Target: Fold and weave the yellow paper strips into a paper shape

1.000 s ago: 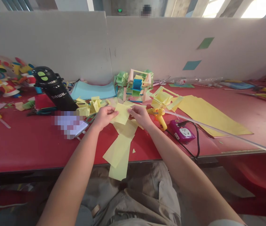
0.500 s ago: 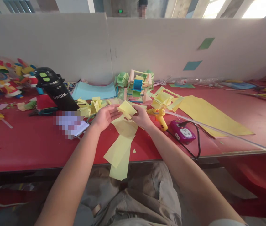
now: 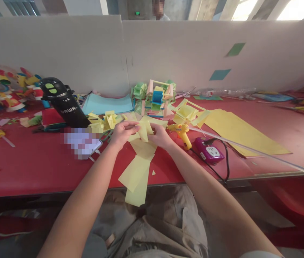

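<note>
Nearest my view, on the body side of the fingers: loose yellow strips (image 3: 133, 173), overlapping, the lowest hanging past the table edge; their upper ends run under the held work and I cannot make them out.

At the fingers: one yellow paper piece (image 3: 143, 132), between the two hands and above the strips. Left hand (image 3: 121, 134): thumb and fingers together, clamped on its left side. Right hand (image 3: 161, 136): thumb and fingers closed on its right edge, some fingertips hidden from me. The piece is bent, its underside hidden; its long axis runs roughly away from the body, the far end leaning slightly left.

Just right of the right fingers: yellow glue gun (image 3: 182, 135), nozzle toward the hand. Farther right: purple power socket (image 3: 209, 149), black-corded.

Left of the left fingers: phone (image 3: 84, 143), its screen pixelated.

Beyond the fingers: folded yellow pieces (image 3: 110, 121) to the left; straight ahead, a stick frame (image 3: 157, 97) with blue and green paper, green shapes partly hidden behind it.

Farthest: grey partition (image 3: 60, 50), cutting off a person (image 3: 165, 16) whose head is pixelated.
</note>
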`<state>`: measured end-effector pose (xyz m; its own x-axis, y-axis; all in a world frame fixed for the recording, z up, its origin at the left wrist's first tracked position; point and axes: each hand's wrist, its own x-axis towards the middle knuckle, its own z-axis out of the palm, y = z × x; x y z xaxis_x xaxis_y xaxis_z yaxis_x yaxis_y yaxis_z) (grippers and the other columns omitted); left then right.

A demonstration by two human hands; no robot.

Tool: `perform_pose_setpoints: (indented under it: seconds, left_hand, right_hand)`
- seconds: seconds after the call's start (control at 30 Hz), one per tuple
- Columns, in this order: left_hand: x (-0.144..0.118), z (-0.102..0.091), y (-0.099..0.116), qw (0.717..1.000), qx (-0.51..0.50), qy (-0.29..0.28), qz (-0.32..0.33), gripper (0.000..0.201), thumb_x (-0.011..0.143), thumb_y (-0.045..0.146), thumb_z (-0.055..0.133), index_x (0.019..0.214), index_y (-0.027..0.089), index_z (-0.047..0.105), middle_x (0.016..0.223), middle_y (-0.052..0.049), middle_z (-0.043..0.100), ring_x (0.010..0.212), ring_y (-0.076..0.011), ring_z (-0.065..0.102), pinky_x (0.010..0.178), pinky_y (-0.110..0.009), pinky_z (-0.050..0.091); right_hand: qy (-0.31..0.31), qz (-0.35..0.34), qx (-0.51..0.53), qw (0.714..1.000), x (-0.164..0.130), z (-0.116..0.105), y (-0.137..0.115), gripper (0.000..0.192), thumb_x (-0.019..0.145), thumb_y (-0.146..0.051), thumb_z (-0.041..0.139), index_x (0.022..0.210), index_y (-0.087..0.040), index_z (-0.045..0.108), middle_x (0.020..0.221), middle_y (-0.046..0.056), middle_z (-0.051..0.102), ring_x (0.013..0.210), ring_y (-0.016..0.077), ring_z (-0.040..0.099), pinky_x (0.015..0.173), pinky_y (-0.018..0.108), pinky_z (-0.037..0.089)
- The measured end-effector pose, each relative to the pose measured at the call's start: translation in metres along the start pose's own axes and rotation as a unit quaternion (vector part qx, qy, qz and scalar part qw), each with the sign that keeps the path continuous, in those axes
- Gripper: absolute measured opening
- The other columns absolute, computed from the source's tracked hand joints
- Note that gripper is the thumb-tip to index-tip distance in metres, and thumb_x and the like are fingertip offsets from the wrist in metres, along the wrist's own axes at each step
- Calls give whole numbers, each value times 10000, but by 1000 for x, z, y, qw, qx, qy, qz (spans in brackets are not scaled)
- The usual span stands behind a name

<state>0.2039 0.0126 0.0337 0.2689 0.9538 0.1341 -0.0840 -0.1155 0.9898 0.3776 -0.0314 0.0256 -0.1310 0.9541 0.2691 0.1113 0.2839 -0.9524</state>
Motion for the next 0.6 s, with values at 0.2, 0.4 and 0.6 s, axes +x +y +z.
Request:
perform_pose_setpoints:
  seconds: [0.2, 0.4, 0.6]
  left_hand:
    - [1, -2, 1, 999, 24, 40, 12, 479, 546, 481, 864, 889, 166, 754, 821, -76, 750, 754, -182, 670, 691, -290, 508]
    - [1, -2, 1, 998, 45, 39, 30, 465, 556, 485, 861, 867, 160, 746, 798, -74, 746, 766, -190, 670, 716, -301, 521]
    - [1, -3, -3, 997, 56, 34, 38, 466, 556, 476, 864, 870, 154, 740, 815, -82, 752, 793, -209, 680, 749, -320, 528]
  right_hand:
    - [16, -6, 53, 998, 2, -3, 2, 290, 744, -401, 682, 933, -182, 663, 857, 31, 677, 797, 175, 638, 727, 296, 520]
    - [57, 0, 17, 998, 4, -6, 5, 420, 788, -573, 639, 923, -175, 658, 736, 9, 601, 652, 129, 535, 600, 251, 441]
    - [34, -10, -1, 999, 3, -5, 8, 442, 803, -611, 605, 702, -184, 549, 625, -18, 467, 574, 110, 431, 555, 254, 395]
